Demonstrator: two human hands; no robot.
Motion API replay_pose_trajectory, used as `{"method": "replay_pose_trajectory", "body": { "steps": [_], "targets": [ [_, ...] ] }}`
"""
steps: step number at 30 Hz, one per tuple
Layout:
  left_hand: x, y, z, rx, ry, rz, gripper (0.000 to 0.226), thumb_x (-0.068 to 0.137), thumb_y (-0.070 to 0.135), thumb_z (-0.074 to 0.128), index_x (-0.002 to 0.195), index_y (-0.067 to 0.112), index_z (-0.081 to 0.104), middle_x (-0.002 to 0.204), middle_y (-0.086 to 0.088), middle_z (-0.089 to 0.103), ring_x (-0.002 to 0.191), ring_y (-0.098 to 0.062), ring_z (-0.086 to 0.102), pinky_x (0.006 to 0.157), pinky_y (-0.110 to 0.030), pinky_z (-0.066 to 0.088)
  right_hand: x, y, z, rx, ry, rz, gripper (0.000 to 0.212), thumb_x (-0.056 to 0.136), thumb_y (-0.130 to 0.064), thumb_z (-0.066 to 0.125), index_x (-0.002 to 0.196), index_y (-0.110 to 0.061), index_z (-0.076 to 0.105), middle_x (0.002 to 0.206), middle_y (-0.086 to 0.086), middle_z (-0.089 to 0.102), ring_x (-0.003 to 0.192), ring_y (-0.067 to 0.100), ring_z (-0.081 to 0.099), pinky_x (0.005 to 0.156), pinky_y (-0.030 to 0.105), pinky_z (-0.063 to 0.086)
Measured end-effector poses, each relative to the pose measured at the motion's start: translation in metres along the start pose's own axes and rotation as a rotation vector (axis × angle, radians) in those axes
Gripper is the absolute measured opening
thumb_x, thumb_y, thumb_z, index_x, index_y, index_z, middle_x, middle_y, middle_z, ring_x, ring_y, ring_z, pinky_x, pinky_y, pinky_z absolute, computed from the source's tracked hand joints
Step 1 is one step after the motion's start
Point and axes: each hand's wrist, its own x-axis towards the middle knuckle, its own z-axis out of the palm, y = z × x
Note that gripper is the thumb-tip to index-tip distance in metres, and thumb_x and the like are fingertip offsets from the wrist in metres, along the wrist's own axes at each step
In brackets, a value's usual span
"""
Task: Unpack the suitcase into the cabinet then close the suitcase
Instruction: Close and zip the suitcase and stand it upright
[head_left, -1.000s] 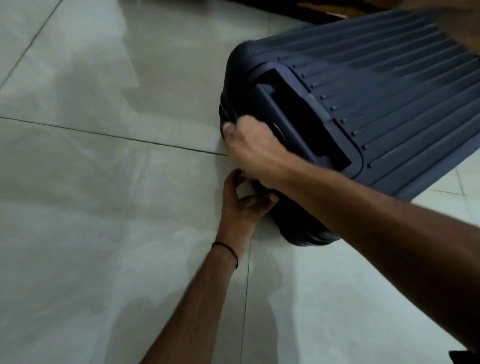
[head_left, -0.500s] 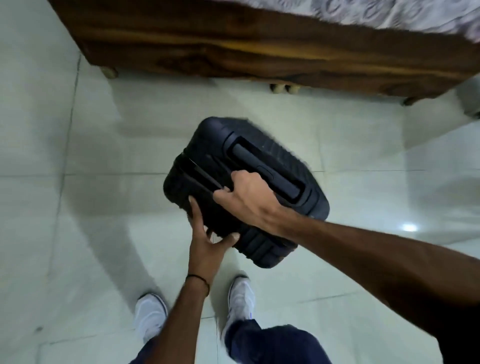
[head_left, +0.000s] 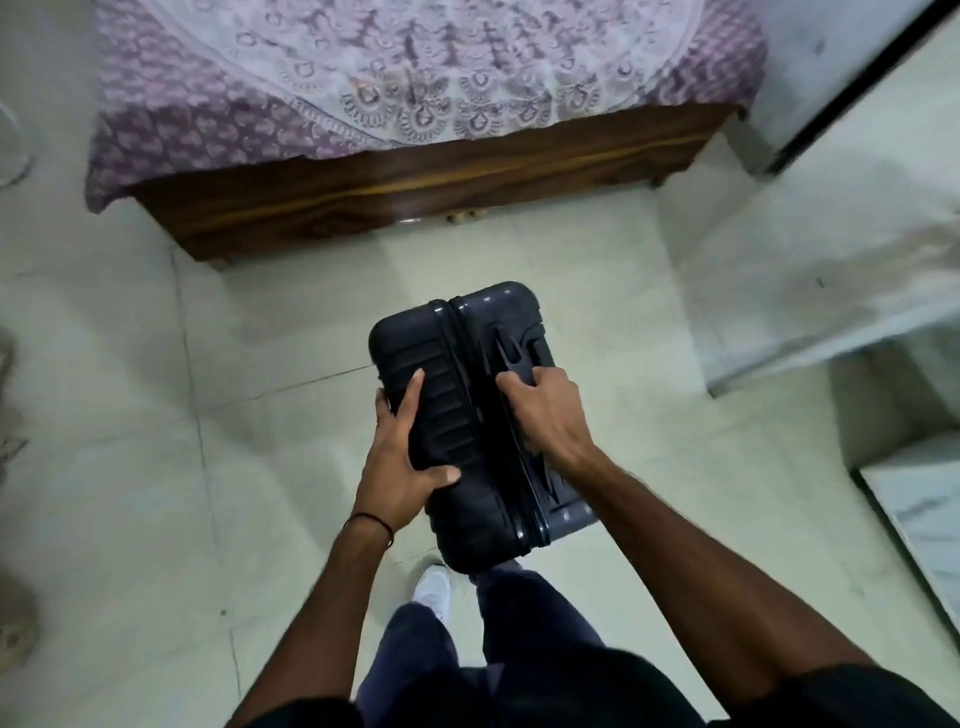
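A dark navy ribbed hard-shell suitcase (head_left: 467, 338) stands upright on the tiled floor in front of me, seen from above, its two halves closed together. My left hand (head_left: 400, 462) grips its left shell, fingers along the side and thumb across the top. On the right half, my right hand (head_left: 545, 415) is curled round the top handle. The suitcase is motion-blurred near the handle. No cabinet is clearly identifiable.
A wooden bed frame (head_left: 415, 197) with a purple patterned bedcover (head_left: 363, 78) stands just beyond the suitcase. White panels (head_left: 831, 260) and a marble-like ledge (head_left: 924, 509) lie to the right. My legs and a white shoe (head_left: 434, 592) are directly below the suitcase.
The suitcase has gone from lying on the floor to standing upright. I have risen, so the view is higher. My left hand has shifted from the bottom edge onto the left shell.
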Motion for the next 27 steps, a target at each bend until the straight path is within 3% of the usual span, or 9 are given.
{"method": "replay_pose_trajectory", "body": {
  "steps": [3, 6, 8, 10, 15, 18, 21, 25, 27],
  "targets": [
    [-0.012, 0.016, 0.007, 0.104, -0.095, 0.134, 0.116, 0.066, 0.001, 0.083, 0.152, 0.048, 0.019, 0.161, 0.004, 0.012, 0.135, -0.010, 0.035, 0.113, -0.030, 0.035, -0.044, 0.014, -0.024, 0.230, 0.112, 0.118, 0.025, 0.092, -0.030, 0.059, 0.077, -0.013, 0.049, 0.056, 0.002, 0.049, 0.044, 0.017, 0.045, 0.042, 0.027, 0.041],
    [-0.036, 0.038, 0.028, 0.258, 0.002, 0.306, 0.083, 0.078, -0.002, 0.070, 0.149, 0.027, 0.039, 0.160, -0.003, 0.024, 0.141, -0.019, 0.032, 0.117, -0.028, 0.026, -0.076, 0.022, -0.051, 0.571, 0.215, 0.253, 0.021, 0.095, -0.020, 0.059, 0.077, -0.011, 0.052, 0.055, 0.002, 0.045, 0.048, 0.016, 0.043, 0.048, 0.029, 0.040],
    [-0.060, 0.058, 0.051, 0.226, 0.041, 0.437, 0.051, 0.081, 0.005, 0.062, 0.131, 0.012, 0.059, 0.144, -0.007, 0.048, 0.131, -0.026, 0.045, 0.114, -0.034, 0.034, -0.095, 0.028, -0.078, 0.719, 0.301, 0.312, 0.025, 0.095, -0.013, 0.056, 0.070, -0.013, 0.052, 0.057, 0.002, 0.047, 0.050, 0.016, 0.044, 0.050, 0.028, 0.039],
    [-0.089, 0.076, 0.080, 0.218, -0.007, 0.513, 0.032, 0.080, 0.025, 0.059, 0.108, 0.013, 0.068, 0.118, -0.002, 0.060, 0.111, -0.025, 0.054, 0.099, -0.042, 0.044, -0.118, 0.038, -0.106, 0.858, 0.388, 0.354, 0.025, 0.094, -0.011, 0.056, 0.069, -0.015, 0.051, 0.059, 0.002, 0.047, 0.051, 0.015, 0.045, 0.051, 0.026, 0.038],
    [-0.138, 0.107, 0.163, 0.443, -0.159, 0.621, 0.050, 0.071, 0.059, 0.055, 0.105, 0.024, 0.067, 0.111, 0.001, 0.053, 0.101, -0.025, 0.049, 0.083, -0.043, 0.042, -0.194, 0.081, -0.171, 1.076, 0.568, 0.404, 0.023, 0.091, -0.035, 0.067, 0.078, -0.017, 0.059, 0.071, 0.000, 0.058, 0.059, 0.012, 0.053, 0.050, 0.021, 0.043],
    [-0.159, 0.129, 0.212, 0.515, -0.284, 0.809, 0.035, 0.075, 0.051, 0.070, 0.097, 0.024, 0.066, 0.106, 0.004, 0.053, 0.102, -0.023, 0.046, 0.088, -0.042, 0.034, -0.241, 0.124, -0.198, 1.193, 0.618, 0.406, 0.033, 0.088, -0.046, 0.068, 0.088, -0.013, 0.066, 0.084, 0.005, 0.065, 0.069, 0.016, 0.061, 0.059, 0.027, 0.044],
    [-0.185, 0.149, 0.260, 0.578, -0.447, 0.961, 0.021, 0.085, 0.036, 0.066, 0.082, 0.017, 0.059, 0.093, 0.001, 0.051, 0.094, -0.025, 0.051, 0.081, -0.037, 0.030, -0.287, 0.176, -0.219, 1.329, 0.706, 0.391, 0.051, 0.085, -0.054, 0.069, 0.104, -0.007, 0.072, 0.097, 0.012, 0.074, 0.082, 0.021, 0.068, 0.071, 0.031, 0.055],
    [-0.239, 0.179, 0.340, 0.346, -0.716, 1.060, 0.018, 0.074, 0.022, 0.065, 0.071, 0.011, 0.051, 0.082, 0.000, 0.046, 0.080, -0.022, 0.048, 0.075, -0.040, 0.043, -0.368, 0.255, -0.259, 1.310, 0.820, 0.339, 0.039, 0.090, -0.048, 0.064, 0.085, -0.010, 0.067, 0.089, 0.014, 0.073, 0.073, 0.019, 0.067, 0.069, 0.029, 0.051],
    [-0.274, 0.197, 0.383, 0.269, -0.778, 1.109, 0.018, 0.072, 0.022, 0.062, 0.069, 0.008, 0.050, 0.078, -0.001, 0.046, 0.077, -0.019, 0.046, 0.073, -0.034, 0.042, -0.419, 0.299, -0.280, 1.077, 0.872, 0.321, 0.035, 0.094, -0.042, 0.061, 0.079, -0.011, 0.065, 0.078, 0.009, 0.072, 0.063, 0.017, 0.064, 0.062, 0.028, 0.049]
  ]
}}
